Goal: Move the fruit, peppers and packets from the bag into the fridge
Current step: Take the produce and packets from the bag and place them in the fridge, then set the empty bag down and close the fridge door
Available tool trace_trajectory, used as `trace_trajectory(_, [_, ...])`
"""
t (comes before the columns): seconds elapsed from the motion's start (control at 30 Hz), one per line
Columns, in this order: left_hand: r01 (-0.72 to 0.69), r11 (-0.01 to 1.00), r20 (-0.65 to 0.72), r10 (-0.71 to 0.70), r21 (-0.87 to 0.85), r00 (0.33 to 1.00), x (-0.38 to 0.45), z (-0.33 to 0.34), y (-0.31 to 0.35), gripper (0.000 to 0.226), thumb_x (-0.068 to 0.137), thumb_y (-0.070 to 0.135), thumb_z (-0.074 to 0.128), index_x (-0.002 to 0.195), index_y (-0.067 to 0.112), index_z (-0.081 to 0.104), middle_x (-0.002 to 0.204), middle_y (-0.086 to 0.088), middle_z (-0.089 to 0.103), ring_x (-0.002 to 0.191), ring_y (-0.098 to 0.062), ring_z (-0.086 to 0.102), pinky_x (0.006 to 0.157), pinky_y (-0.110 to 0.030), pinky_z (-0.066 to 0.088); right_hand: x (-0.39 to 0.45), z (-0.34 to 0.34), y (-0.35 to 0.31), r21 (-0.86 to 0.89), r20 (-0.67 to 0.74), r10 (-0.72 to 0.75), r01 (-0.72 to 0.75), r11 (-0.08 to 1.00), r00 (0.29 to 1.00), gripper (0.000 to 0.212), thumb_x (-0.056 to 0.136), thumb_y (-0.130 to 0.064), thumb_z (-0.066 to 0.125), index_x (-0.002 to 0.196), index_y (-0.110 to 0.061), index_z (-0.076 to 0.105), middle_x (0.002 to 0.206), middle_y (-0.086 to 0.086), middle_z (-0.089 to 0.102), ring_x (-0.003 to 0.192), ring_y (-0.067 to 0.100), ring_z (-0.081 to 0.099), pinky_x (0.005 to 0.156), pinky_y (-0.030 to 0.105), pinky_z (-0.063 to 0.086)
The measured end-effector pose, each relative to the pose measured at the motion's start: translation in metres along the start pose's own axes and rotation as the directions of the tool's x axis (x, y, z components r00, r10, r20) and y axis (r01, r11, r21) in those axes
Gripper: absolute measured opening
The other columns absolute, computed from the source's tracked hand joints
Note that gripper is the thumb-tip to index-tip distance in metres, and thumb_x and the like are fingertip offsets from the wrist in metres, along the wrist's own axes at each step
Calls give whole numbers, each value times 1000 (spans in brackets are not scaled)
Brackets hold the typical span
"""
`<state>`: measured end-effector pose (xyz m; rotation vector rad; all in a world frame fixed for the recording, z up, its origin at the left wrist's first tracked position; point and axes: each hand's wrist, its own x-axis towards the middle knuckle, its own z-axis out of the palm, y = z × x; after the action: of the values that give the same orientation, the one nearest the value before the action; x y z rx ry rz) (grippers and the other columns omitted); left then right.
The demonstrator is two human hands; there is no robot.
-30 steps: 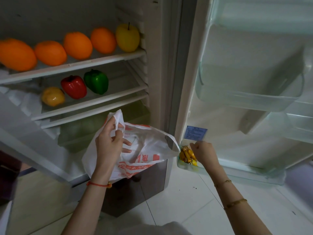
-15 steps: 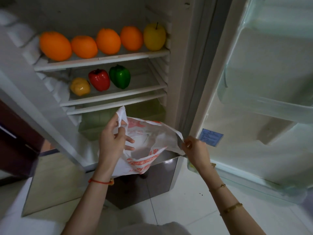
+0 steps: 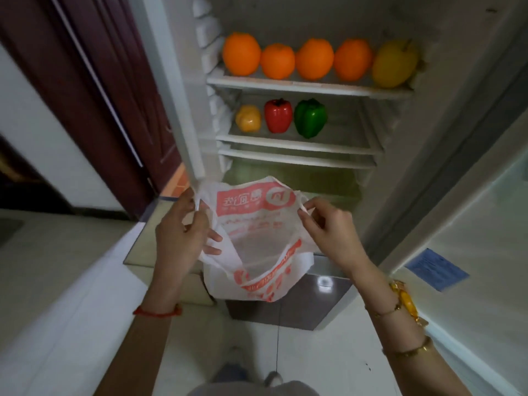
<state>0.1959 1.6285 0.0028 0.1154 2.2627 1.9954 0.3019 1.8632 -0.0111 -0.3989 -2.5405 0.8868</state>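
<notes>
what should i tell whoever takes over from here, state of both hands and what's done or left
Left hand and right hand: each pinches a handle of the plastic bag, holding it open in front of the fridge.
Upper shelf: four oranges and a yellow apple.
Shelf below: yellow pepper, red pepper, green pepper.
Door bottom: yellow packets.
Bag looks empty.
Left: confirm the bag is empty, then shut the door.

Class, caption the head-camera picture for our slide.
Both hands spread a plastic bag before the stocked fridge.
</notes>
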Motion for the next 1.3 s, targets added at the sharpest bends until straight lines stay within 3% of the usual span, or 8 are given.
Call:
trace_trajectory(0.2, [33,999,-172,-27,31,985,-8,-65,-12,46,98,9,51,142,22,47,120,0,61,48,-15,68,42,-34,57,26,47,-49,115,218,-114,91,989,969,6,93,-31,62,91,-26,62,51,-3,50,48,9,45,48,17,32])
trace_trajectory(0.47, [114,976,-336,-47,183,941,10,-142,-50,45,98,13,51,142,22,45,117,0,62,54,-14,70,45,-28,58,56,145,-101,291,486,-67,-89,953,872,15,92,-23,65,90,-9,65,61,2,62,46,-1,52,50,7,37])
trace_trajectory(0.6, [159,966,-369,-74,204,926,37,-181,-74,46,97,14,54,142,20,45,122,-7,63,60,-16,72,49,-29,60,76,201,-125,269,568,-51,-127,955,822,14,93,-25,65,88,-12,66,63,-6,65,49,-6,57,61,16,48])
trace_trajectory(0.9, [193,958,-342,-113,210,933,114,-262,-100,42,98,8,50,139,17,47,115,-1,63,57,-11,71,47,-23,57,140,299,-183,216,491,-11,-109,970,871,16,98,-22,54,94,-13,66,67,-5,65,57,10,58,66,32,50])
trace_trajectory(1.07, [194,958,-273,-133,210,953,154,-280,-104,44,99,7,50,142,15,45,108,6,57,58,-15,70,48,-25,58,173,319,-194,163,403,6,-78,983,915,14,98,-22,54,87,-18,62,68,-4,66,54,10,54,49,12,40])
trace_trajectory(1.13, [195,957,-243,-141,215,960,169,-283,-107,43,99,9,50,141,15,45,110,2,61,60,-16,71,50,-28,60,182,324,-193,122,371,33,-84,989,928,14,99,-20,53,90,-13,62,68,-3,65,55,7,54,51,12,42])
trace_trajectory(1.23, [221,957,-219,-178,190,959,187,-283,-116,41,99,12,51,139,14,47,116,-6,64,61,-18,71,59,-38,63,195,332,-184,5,323,90,-97,995,942,19,98,-20,50,92,-6,62,75,6,67,58,16,57,61,33,51])
trace_trajectory(1.3, [243,956,-218,-205,164,954,197,-279,-123,34,98,17,54,132,13,51,111,-6,65,61,-19,72,63,-40,63,205,341,-174,-95,288,121,-98,991,950,20,97,-18,49,90,-4,60,79,9,66,64,23,58,63,35,49])
